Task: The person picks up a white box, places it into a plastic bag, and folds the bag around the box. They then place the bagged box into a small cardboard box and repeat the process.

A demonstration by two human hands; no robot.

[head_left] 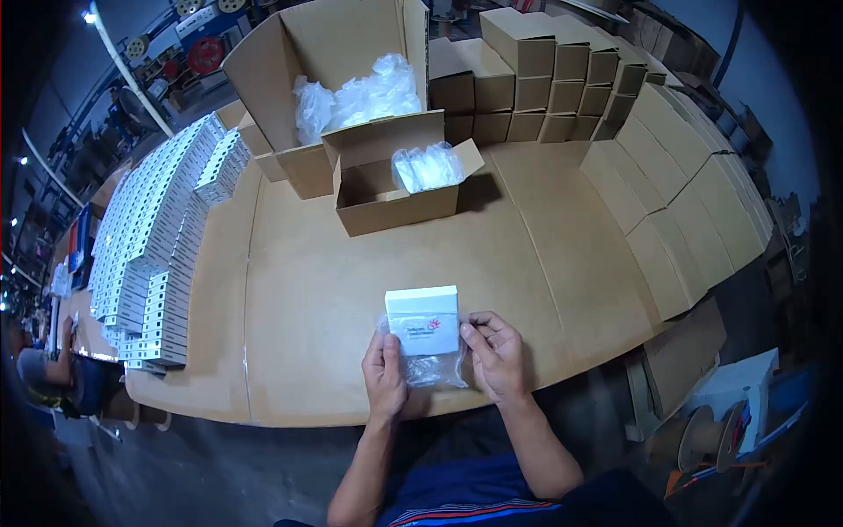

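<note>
Near the table's front edge, a white box [422, 300] with a small red logo is partly inside a clear plastic bag [430, 370]. Its top end sticks out of the bag, and the lower part of the bag hangs loose. My left hand [385, 373] pinches the bag and box at the left side, thumb on the front. My right hand [497, 357] has its fingers closed on the bag's right edge. Farther back stands an open small carton [399, 213] with a bubble-wrapped bundle [428, 168] at its right end.
A large open carton [312, 173] full of bubble wrap stands at the back. Stacked white boxes [145, 237] line the table's left side. Brown cartons [536, 61] are piled at back right, more cartons [676, 193] at right. A person [53, 364] is at far left.
</note>
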